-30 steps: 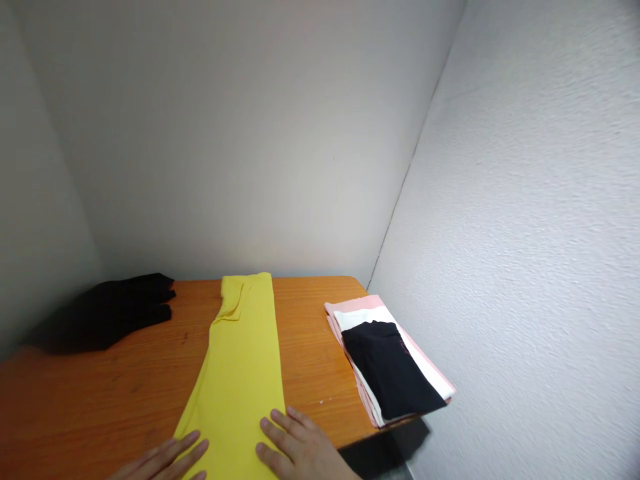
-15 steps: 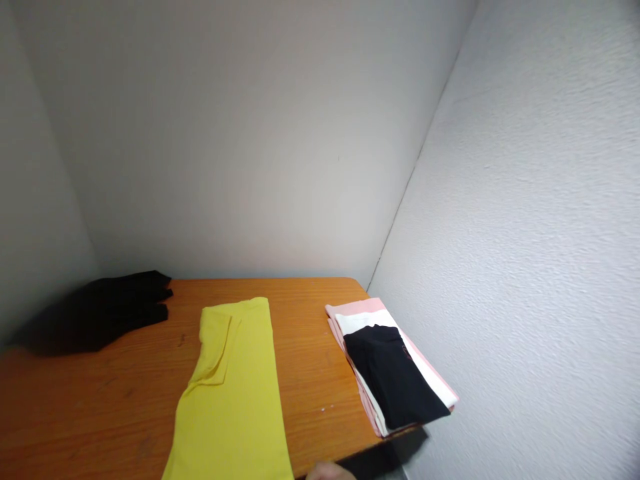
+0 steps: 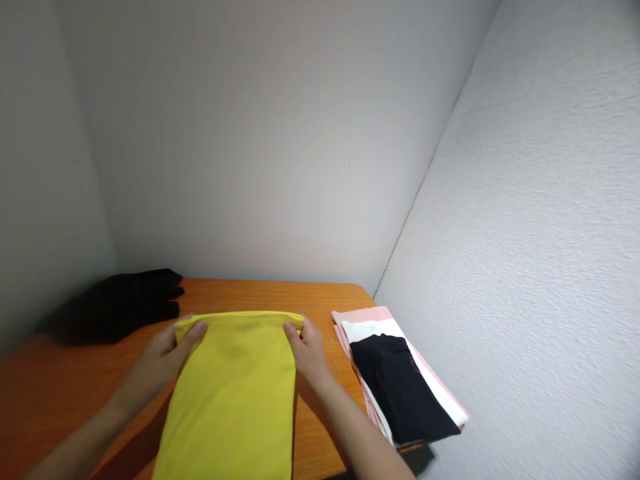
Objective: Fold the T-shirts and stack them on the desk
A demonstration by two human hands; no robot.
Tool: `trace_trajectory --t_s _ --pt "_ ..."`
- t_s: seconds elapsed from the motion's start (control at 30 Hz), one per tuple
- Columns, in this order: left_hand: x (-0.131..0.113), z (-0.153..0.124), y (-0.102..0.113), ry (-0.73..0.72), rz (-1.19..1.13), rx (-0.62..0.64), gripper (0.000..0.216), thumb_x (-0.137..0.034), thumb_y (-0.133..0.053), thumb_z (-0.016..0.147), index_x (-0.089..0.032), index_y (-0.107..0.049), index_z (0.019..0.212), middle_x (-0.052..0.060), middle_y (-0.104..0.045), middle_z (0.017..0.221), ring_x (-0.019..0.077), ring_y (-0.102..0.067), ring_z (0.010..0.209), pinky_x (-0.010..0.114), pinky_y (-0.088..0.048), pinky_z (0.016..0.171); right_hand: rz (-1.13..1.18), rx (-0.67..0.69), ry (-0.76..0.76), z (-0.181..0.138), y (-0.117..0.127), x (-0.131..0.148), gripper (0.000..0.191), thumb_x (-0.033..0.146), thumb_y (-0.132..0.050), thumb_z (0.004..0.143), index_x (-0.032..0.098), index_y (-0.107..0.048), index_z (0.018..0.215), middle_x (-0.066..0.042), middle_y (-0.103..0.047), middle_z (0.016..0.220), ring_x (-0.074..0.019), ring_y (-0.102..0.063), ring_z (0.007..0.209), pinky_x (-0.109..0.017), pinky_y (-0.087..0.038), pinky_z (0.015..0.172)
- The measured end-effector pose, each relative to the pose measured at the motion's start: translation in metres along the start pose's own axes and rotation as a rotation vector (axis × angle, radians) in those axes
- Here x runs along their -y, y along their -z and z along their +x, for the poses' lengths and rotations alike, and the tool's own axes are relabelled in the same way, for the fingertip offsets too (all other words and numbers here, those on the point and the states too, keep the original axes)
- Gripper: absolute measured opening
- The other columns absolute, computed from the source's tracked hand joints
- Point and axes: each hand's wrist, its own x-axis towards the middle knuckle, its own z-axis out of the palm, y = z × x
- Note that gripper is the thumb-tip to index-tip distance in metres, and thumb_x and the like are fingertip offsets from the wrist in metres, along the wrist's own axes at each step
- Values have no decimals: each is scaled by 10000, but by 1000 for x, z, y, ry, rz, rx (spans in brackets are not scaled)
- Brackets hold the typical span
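A yellow garment (image 3: 233,393), perhaps a shirt, stretches between my two hands, its upper edge raised off the table. At its upper left corner my left hand (image 3: 173,347) pinches the fabric between thumb and fingers. My right hand (image 3: 306,345) grips the upper right corner in the same way, thumb on top. The cloth hangs taut toward me, and its lower end runs out of view at the bottom. Whatever lies beneath the raised cloth is hidden.
On the wooden table (image 3: 315,300), a dark garment (image 3: 120,307) lies spread at the back left. Folded pink and white cloths (image 3: 370,323) are stacked at the right edge, with a folded black garment (image 3: 400,387) on top. Walls (image 3: 250,147) close off the back and both sides.
Both hands have come into view and hold the yellow garment by its top corners. Its top edge is now lifted; before, it lay flat with a folded sleeve-like flap showing. The view shifted slightly.
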Motion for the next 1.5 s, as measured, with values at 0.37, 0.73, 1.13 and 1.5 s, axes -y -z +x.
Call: trace_trajectory --t_s 0.37,0.73,1.13,1.5 --pt "60 58 -25 -171 670 -131 545 -396 -397 877 -44 -514 1277 227 -591 1233 361 -552 1160 521 -413 1006 -555 107 -157 54 -63 -59 315 268 -536 889 103 -601 1149 -188 -646 1123 -301 -583 1081 -437 -420 941" --pt "98 50 -66 -423 1129 50 560 -502 -342 957 -187 -514 1388 113 -380 1528 304 -294 1438 542 -241 1165 -731 353 99 39 -126 -66 617 420 -320 989 104 -267 1516 -139 -132 1593 -290 -61 1486 -525 -111 1193" --pt "96 38 -65 -311 1045 69 592 -475 -281 967 -167 -404 1457 106 -260 1585 268 -162 1483 503 -87 1206 -894 373 163 36 -142 -95 635 429 -260 985 75 -273 1512 -144 -149 1592 -305 -71 1484 -508 -111 1193" --pt "93 32 -66 -259 1068 74 604 -454 -331 940 -155 -397 1460 100 -229 1595 255 -132 1490 490 -98 1209 -925 373 140 31 -142 -86 648 439 -268 983 76 -246 1519 -151 -168 1588 -299 -82 1485 -512 -121 1185"
